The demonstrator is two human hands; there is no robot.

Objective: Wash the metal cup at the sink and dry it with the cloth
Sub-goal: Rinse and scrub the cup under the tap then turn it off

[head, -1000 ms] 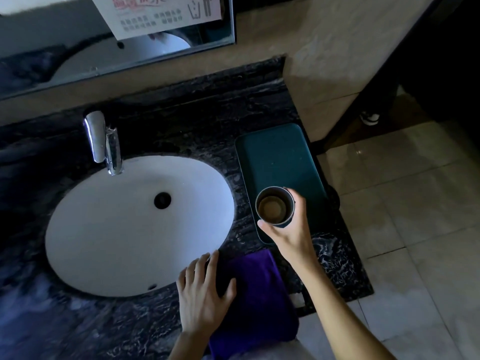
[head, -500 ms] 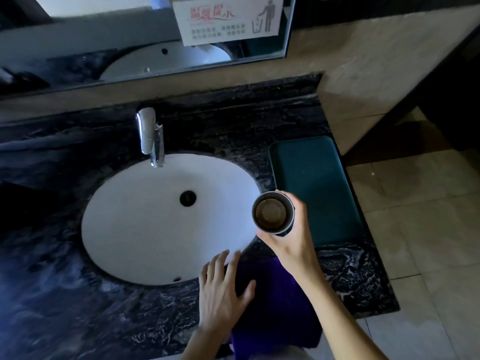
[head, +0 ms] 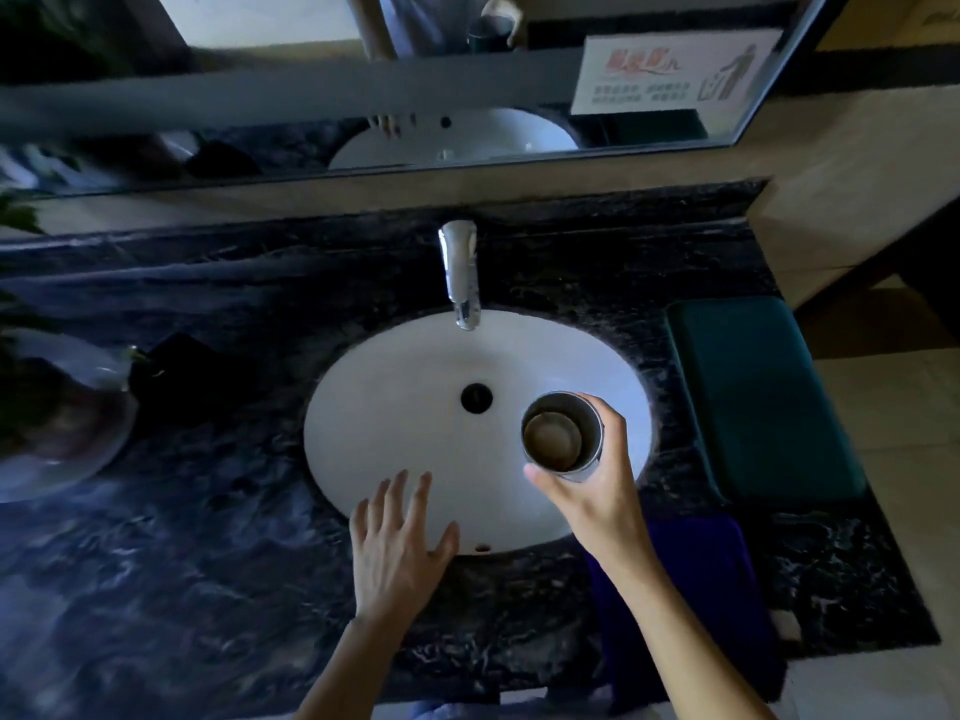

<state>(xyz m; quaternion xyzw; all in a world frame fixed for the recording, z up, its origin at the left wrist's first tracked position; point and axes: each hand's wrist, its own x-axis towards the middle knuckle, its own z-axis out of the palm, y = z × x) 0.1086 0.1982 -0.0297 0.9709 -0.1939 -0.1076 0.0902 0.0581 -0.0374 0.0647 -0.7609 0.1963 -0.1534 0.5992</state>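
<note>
green tray (head: 758, 402), mirror (head: 311, 96), wall sign (head: 670, 75)

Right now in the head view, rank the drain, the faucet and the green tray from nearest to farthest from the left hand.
From the left hand:
1. Drain, just ahead in the basin.
2. Faucet, farther back at the basin's rear edge.
3. Green tray, far right on the counter.

The right hand (head: 597, 491) now holds the metal cup (head: 562, 436) upright over the white sink (head: 395, 439), no longer above the green tray (head: 758, 402). The left hand (head: 397, 543) is off the purple cloth (head: 727, 574), fingers spread at the basin's near rim.
</note>
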